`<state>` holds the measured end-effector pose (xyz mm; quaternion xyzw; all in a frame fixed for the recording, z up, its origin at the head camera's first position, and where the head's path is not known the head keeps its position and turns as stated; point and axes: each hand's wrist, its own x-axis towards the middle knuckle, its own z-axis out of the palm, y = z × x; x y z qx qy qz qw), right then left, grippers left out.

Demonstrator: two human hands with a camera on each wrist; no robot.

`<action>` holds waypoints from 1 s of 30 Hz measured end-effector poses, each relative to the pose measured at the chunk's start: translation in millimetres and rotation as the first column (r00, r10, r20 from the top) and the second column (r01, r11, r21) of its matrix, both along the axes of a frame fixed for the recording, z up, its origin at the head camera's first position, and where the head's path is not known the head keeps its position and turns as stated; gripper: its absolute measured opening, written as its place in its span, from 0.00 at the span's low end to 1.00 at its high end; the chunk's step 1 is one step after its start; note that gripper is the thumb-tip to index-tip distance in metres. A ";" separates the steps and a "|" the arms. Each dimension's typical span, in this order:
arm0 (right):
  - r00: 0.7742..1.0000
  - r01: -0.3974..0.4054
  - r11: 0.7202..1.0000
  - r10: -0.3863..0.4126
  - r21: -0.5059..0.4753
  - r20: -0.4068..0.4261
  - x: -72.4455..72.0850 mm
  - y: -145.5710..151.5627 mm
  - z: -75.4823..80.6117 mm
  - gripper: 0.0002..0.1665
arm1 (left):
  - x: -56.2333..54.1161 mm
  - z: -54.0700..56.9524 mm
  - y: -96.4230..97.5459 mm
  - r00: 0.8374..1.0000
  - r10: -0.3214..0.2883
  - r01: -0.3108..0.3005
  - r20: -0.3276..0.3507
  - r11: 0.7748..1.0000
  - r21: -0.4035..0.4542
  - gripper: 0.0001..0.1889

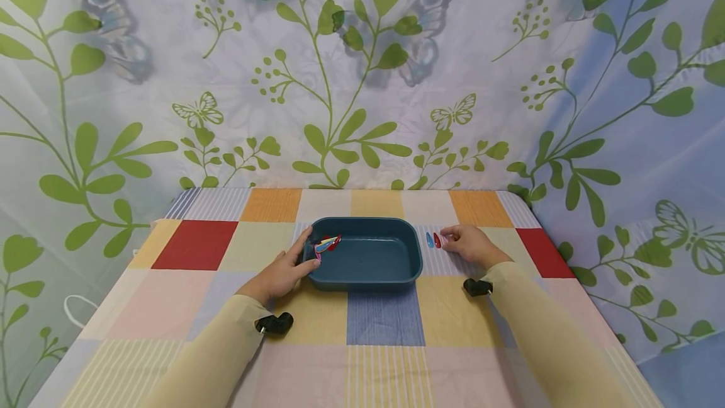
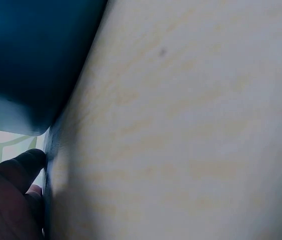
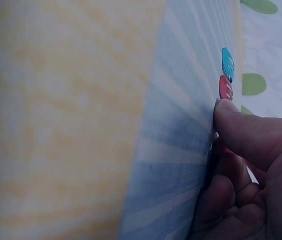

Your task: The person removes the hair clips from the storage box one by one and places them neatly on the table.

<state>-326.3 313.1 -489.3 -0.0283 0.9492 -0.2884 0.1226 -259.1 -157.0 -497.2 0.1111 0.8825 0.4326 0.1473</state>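
A dark teal plastic basin [image 1: 362, 286] stands on the table, with several coloured hair clips [image 1: 326, 244] piled at its left end. My left hand [image 1: 283, 272] rests against that end, fingers extended along the rim and thumb at the near corner. To the right of the basin, a blue hair clip [image 1: 429, 240] and a red hair clip [image 1: 437, 240] lie side by side on the cloth. Beside the red one, my right hand [image 1: 469, 245] pinches a small pinkish clip at the tabletop, mostly hidden by the thumb [image 3: 241, 127] and fingers.
A patchwork-patterned cloth [image 1: 385, 370] covers the table. Behind it hangs a white curtain [image 1: 362, 106] printed with green leaves and butterflies. A white cable [image 1: 70, 310] loops past the table's left edge.
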 end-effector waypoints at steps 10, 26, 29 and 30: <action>1.000 0.000 1.000 0.000 0.010 -0.011 -2.0 -0.5 -0.8 0.28 | 1.7 1.3 -1.2 1.000 -0.004 0.004 -0.001 1.000 0.000 0.44; 0.991 -0.078 0.991 0.065 -0.112 -0.116 -6.1 -10.9 41.7 0.30 | 0.0 0.9 0.1 0.999 -0.035 0.035 -0.013 0.999 0.038 0.44; 0.986 -0.131 0.984 0.116 -0.123 -0.122 -7.6 -36.4 57.1 0.30 | 0.6 0.5 -1.0 1.000 -0.027 0.027 -0.004 0.999 0.032 0.44; 0.983 -0.153 0.980 0.138 -0.127 -0.123 -8.1 -45.6 61.1 0.30 | 1.0 0.4 -1.4 1.000 -0.026 0.026 0.002 0.999 0.033 0.44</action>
